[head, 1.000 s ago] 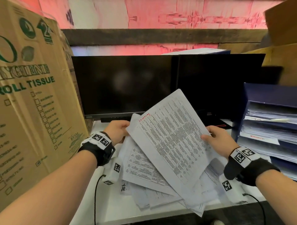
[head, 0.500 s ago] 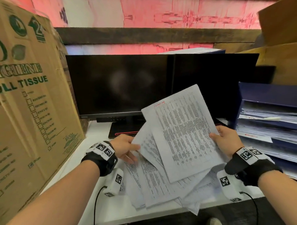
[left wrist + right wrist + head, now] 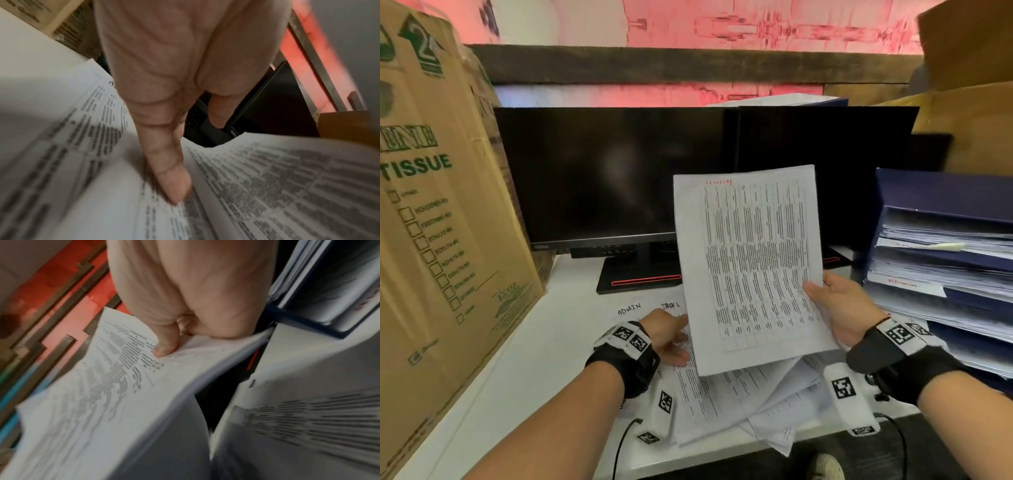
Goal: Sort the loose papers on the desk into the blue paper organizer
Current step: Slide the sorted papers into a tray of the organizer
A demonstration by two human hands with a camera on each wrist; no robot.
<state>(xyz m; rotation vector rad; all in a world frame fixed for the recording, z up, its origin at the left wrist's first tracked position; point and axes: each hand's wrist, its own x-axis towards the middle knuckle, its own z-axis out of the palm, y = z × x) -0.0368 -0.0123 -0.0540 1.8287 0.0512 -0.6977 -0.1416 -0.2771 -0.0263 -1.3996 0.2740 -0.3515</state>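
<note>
Printed sheet (image 3: 748, 267): pinched at its right edge by right hand (image 3: 842, 308), raised above loose papers (image 3: 739, 397) at the desk's (image 3: 544, 349) front edge. Left hand (image 3: 666, 337): fingers extended, resting on those papers.

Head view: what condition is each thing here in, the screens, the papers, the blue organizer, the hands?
Left monitor: screen dark.
Held sheet: raised, tilted, pinched at its right edge.
Loose papers: messy overlapping pile on the desk.
Blue paper organizer: shelves stacked full.
Left hand: fingers straight, resting on the pile.
Right hand: pinching the held sheet.
</note>
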